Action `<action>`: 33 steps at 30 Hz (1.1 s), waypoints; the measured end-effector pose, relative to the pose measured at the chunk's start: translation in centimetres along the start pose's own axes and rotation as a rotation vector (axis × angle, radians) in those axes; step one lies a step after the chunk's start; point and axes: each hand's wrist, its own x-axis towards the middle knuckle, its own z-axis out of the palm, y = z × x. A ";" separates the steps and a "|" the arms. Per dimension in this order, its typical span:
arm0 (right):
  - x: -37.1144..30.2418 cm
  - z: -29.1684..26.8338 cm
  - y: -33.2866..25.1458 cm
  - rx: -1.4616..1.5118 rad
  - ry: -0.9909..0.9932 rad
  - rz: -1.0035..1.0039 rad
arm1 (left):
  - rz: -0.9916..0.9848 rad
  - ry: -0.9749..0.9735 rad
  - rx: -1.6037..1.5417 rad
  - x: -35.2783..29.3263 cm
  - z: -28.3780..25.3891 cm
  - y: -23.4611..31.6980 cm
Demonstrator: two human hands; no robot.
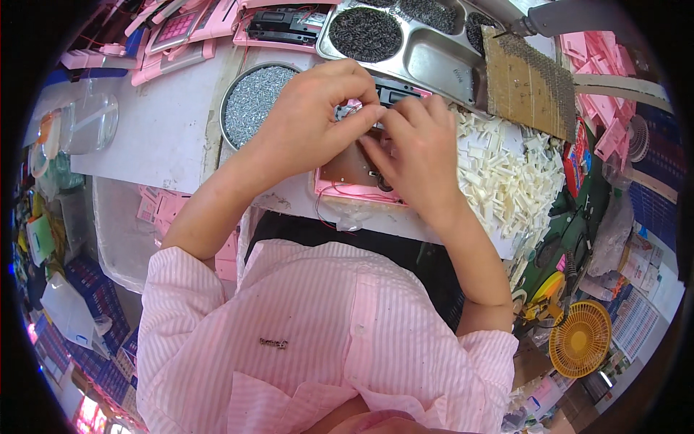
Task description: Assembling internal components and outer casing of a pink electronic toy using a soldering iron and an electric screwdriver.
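A pink plastic device shell (347,184) lies open on the white table edge, with a brown circuit board inside and thin red wires trailing from its near side. My left hand (311,116) is over its far left part, thumb and forefinger pinched on a small black part (345,111). My right hand (416,145) rests on the shell's right side, its fingertips meeting the left hand's at that small part. Both hands cover most of the shell's inside.
A round metal bowl of small silver screws (249,101) sits left of the hands. A steel compartment tray (426,54) with dark screws stands behind. White plastic pieces (506,173) are heaped at the right beside a cardboard sheet (524,83). More pink shells (181,32) lie at the back left.
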 end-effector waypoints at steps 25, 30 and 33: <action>-3.6 -1.3 3.0 0.302 0.134 0.235 | -0.145 0.018 0.102 -3.6 3.1 1.0; -2.3 -1.7 2.7 0.364 0.150 0.159 | -0.068 -0.016 0.230 -1.6 4.0 -0.6; -2.6 -2.0 2.9 0.499 0.098 0.314 | -0.117 0.096 0.033 -2.2 3.5 -1.4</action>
